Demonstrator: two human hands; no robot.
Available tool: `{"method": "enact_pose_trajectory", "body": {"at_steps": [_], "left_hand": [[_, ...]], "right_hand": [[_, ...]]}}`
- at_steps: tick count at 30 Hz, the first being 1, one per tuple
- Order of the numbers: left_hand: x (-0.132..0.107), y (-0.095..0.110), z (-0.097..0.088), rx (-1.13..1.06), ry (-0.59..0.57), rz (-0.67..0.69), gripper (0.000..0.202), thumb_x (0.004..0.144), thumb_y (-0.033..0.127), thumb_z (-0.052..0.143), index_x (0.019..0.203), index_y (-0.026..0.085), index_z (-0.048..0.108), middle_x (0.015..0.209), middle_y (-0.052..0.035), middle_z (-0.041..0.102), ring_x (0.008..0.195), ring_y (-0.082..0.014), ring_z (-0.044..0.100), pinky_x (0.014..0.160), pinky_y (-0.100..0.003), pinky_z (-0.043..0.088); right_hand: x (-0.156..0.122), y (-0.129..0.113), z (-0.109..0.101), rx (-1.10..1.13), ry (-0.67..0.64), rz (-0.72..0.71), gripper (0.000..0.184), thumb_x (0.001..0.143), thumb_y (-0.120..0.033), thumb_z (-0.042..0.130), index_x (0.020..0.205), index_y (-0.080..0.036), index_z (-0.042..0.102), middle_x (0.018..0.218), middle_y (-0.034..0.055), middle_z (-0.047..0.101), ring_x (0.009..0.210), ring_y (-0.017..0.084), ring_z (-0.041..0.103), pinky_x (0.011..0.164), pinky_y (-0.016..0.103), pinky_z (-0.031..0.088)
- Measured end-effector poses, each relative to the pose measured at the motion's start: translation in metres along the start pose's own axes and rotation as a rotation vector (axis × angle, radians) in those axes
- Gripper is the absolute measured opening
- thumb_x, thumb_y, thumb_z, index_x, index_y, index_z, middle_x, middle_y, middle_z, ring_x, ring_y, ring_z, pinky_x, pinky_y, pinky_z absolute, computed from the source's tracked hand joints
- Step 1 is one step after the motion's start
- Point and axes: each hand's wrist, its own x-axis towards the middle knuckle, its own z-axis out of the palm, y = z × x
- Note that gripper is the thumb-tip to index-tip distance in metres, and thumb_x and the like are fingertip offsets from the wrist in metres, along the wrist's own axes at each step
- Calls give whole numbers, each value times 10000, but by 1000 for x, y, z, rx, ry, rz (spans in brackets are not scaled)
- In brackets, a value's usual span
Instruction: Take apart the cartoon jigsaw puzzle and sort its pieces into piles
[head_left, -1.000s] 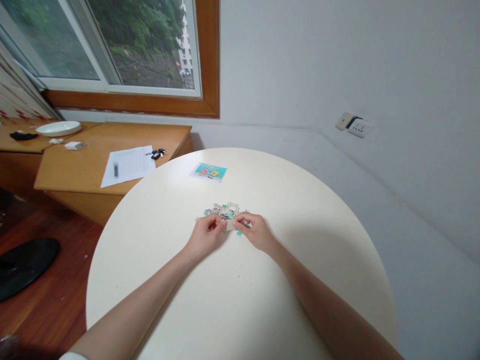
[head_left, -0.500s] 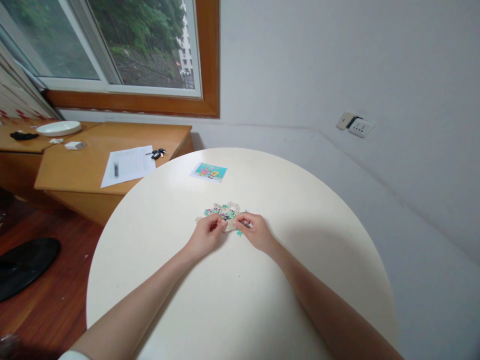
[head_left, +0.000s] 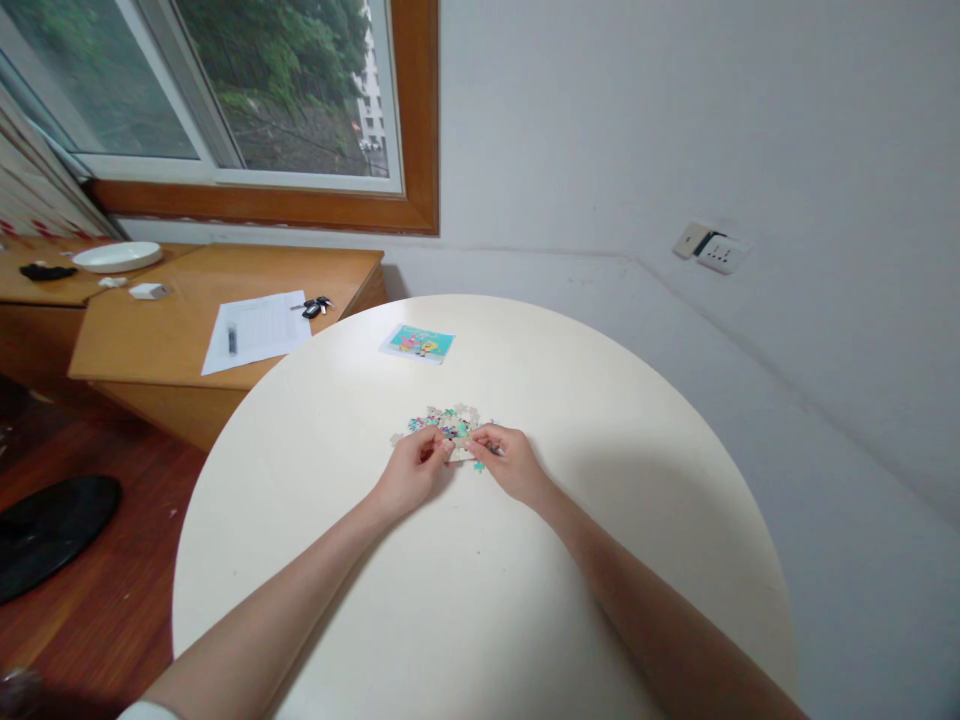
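My left hand (head_left: 417, 462) and my right hand (head_left: 508, 459) meet near the middle of the round white table (head_left: 480, 600). Thumbs and fingers of both are pinched on pale jigsaw puzzle pieces (head_left: 460, 453), held between them at the near side of a pile. Whether these pieces are joined is too small to tell. Just beyond the fingertips lies the heap of loose jigsaw pieces (head_left: 442, 415), some with teal and purple print, others pale side up. A teal piece (head_left: 479, 466) sits by my right thumb. My fingers hide part of the heap.
Farther back on the table lies a teal cartoon picture card (head_left: 421, 343). A wooden desk (head_left: 180, 345) to the left bears a paper sheet (head_left: 259, 330), keys (head_left: 315, 307) and a white dish (head_left: 118, 257). A wall with a socket (head_left: 721, 254) stands at right.
The pale pieces between my fingertips have tilted slightly. Both hands stay in nearly the same place, still pinched.
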Motion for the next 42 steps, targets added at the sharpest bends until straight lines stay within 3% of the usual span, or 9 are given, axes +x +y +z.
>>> {"method": "enact_pose_trajectory", "body": {"at_steps": [8,14,20,27,34,38,42], "left_hand": [[-1,-3,0,-27,40,-56,320,744,459,529,676,146,530,535,7,548,466,-85,405,466,-206,286],[0,-8,1,-28,64,-71,282,747,423,534,729,143,562,507,16,544,443,-87,417,454,-205,293],[0,-7,2,-16,116,-47,241,744,385,533,695,150,543,491,30,509,448,-86,416,456,-200,297],[-1,-9,3,18,138,-17,232,752,371,537,680,151,518,514,38,481,473,-82,409,471,-195,304],[-2,-9,3,-4,143,46,223,757,365,557,745,142,551,613,2,547,561,-101,479,525,-205,346],[-2,-6,3,-78,156,12,271,741,414,576,734,147,534,563,17,535,511,-89,449,497,-204,328],[-2,-4,3,-123,153,-18,297,721,439,592,731,150,526,557,16,549,505,-89,451,491,-206,324]], "right_hand": [[0,2,4,40,14,42,212,732,-357,590,782,-155,629,621,12,622,574,127,541,550,241,433],[-2,-4,4,-3,30,62,284,728,-308,598,968,-159,628,615,-5,626,539,116,518,522,230,406],[-1,-4,5,-20,55,20,353,718,-258,607,1058,-168,587,676,3,662,600,130,552,631,264,433],[-3,-8,8,-41,103,6,295,709,-255,606,994,-178,600,676,3,657,616,140,572,645,267,452],[-3,-9,7,-50,146,-2,168,707,-242,589,863,-177,588,648,0,644,594,135,572,595,253,439],[-1,-5,5,2,150,37,157,719,-279,576,839,-178,575,613,-8,620,541,125,541,516,238,403],[-1,-4,4,-64,134,8,160,743,-272,549,857,-170,594,602,-11,584,552,121,515,540,241,401]]}}
